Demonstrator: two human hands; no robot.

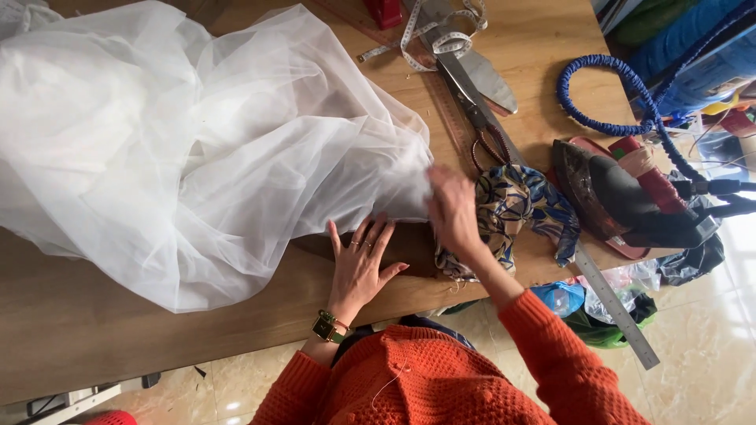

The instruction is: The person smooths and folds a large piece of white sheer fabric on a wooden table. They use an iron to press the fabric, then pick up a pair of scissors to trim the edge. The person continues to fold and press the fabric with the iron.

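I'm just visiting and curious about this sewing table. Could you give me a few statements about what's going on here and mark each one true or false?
1. The left hand lies flat on the wooden table at the edge of the white tulle. True.
2. The right hand holds the scissors. False: the scissors lie on the table beyond it; the hand grips the edge of the tulle.
3. A blue patterned cloth lies right beside the right hand. True.
4. The measuring tape hangs round the person's neck. False: it lies on the table near the scissors.
5. The iron stands upright. False: it lies on its side.
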